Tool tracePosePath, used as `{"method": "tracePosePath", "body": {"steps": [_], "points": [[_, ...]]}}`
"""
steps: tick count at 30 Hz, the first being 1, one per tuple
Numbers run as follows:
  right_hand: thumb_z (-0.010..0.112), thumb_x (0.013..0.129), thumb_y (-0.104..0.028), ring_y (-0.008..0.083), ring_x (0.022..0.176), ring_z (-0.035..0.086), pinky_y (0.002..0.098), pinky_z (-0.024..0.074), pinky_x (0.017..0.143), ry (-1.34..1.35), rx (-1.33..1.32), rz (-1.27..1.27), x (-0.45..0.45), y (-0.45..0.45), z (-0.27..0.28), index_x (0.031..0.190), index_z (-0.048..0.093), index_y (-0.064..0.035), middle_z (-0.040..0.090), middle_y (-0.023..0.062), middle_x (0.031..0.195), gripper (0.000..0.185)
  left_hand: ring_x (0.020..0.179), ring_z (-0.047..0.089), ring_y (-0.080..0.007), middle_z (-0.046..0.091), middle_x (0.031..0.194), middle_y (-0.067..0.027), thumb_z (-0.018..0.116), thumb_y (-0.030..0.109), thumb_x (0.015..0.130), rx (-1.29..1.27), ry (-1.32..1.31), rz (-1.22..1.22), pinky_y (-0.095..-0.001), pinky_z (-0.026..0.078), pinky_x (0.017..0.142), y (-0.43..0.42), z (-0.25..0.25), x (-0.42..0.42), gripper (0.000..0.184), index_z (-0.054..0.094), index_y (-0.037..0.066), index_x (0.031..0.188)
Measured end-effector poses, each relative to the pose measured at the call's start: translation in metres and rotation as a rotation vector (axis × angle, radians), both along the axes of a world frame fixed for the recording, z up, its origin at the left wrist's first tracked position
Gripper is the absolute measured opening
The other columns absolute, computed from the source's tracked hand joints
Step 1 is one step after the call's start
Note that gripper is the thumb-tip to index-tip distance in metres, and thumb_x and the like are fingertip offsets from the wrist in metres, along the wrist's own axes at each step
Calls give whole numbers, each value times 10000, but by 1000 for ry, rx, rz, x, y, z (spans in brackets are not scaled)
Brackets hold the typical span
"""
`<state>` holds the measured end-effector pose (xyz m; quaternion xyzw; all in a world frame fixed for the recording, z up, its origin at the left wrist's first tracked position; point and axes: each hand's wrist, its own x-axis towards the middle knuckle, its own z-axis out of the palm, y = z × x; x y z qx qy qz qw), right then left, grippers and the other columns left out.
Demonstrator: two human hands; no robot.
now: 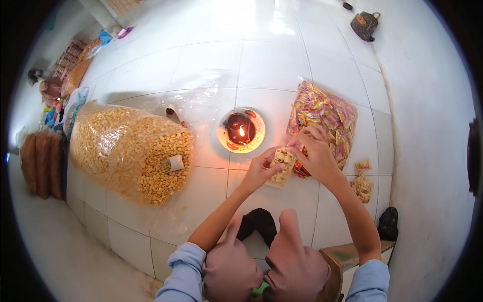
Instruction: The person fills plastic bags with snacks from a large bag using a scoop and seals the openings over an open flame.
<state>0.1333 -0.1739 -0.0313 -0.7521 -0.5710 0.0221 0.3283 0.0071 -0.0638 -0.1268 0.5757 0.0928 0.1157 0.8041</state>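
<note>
My left hand (262,167) is wrapped round a small clear plastic bag of pale yellow snack pieces (283,166), which it holds upright. At the bag's top, the fingers of my right hand (315,151) are closed in a pinch on its edge; the fingertips partly cover each other. Just behind my right hand lies a large clear bag of red and yellow sachets (327,113). Beyond my left hand, a small flame burns in a round dish (241,132) on the floor.
A big open plastic sack of yellow snacks (115,146) lies at left, with a white scoop (173,163) in it. Small filled packets (362,189) rest at right, near a wooden stool (347,254). A person (50,90) sits far left. A brown bag (365,26) stands by the wall.
</note>
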Motion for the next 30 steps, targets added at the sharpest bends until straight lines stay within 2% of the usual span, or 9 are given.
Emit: {"method": "tracePosePath", "body": {"steps": [6,11,15,17,21,22,25,26,30], "points": [[622,749,-168,206,844,472,372,322,830,-33,112,128,-33,50,16,770,588,-82,541,26,735,95,945,520,-88,538,1069,-49,612,77,796,-49,-45,182,-230,439,791,29,29,-51,484,400,24,1227],[632,735,-148,203,847,469,356,339,804,-64,296,218,-88,124,14,785,576,-81,519,28,747,100,953,505,-93,530,1057,-44,658,35,747,284,17,483,-233,431,809,72,37,-106,523,410,24,1208],[617,747,-114,208,850,471,347,358,774,195,364,419,-130,187,-1,795,573,-76,538,44,780,75,942,508,-102,521,1050,-50,667,22,737,322,119,699,-234,434,806,115,14,-166,524,411,11,1193],[602,769,-88,220,834,488,315,376,775,433,322,294,-147,220,-38,805,580,-55,558,51,788,53,952,510,-115,506,1066,-65,623,29,778,334,83,796,-233,440,793,132,-27,-201,492,372,11,1201],[621,756,-165,275,956,475,364,379,846,229,-2,460,-186,271,-163,918,562,-31,539,108,942,218,922,521,-126,494,1049,-76,569,78,824,153,198,1073,-235,450,766,144,-70,-255,445,317,25,1185],[663,711,-212,295,1035,442,383,362,891,170,-141,487,-196,277,-182,1063,497,-17,500,134,1062,435,910,524,-129,497,1038,-74,598,96,804,128,212,1106,-241,451,765,146,-82,-265,471,325,27,1181],[704,661,-214,300,1069,420,386,346,912,53,-134,421,-222,289,-224,1161,417,-3,465,136,1137,614,892,530,-131,506,1020,-74,654,123,761,154,275,1205,-249,455,757,143,-107,-280,509,353,30,1160],[756,574,-245,293,1056,440,387,344,919,-43,-96,416,-227,292,-234,1178,379,24,466,143,1102,761,886,532,-131,512,1012,-75,680,133,737,234,292,1253,-251,458,749,144,-111,-279,519,373,31,1143],[761,563,-222,295,1071,435,374,348,926,-38,-246,388,-231,300,-246,1176,395,15,448,151,1135,752,852,546,-133,537,972,-75,720,143,696,297,383,1278,-255,464,731,153,-124,-279,523,409,32,1101]]}}
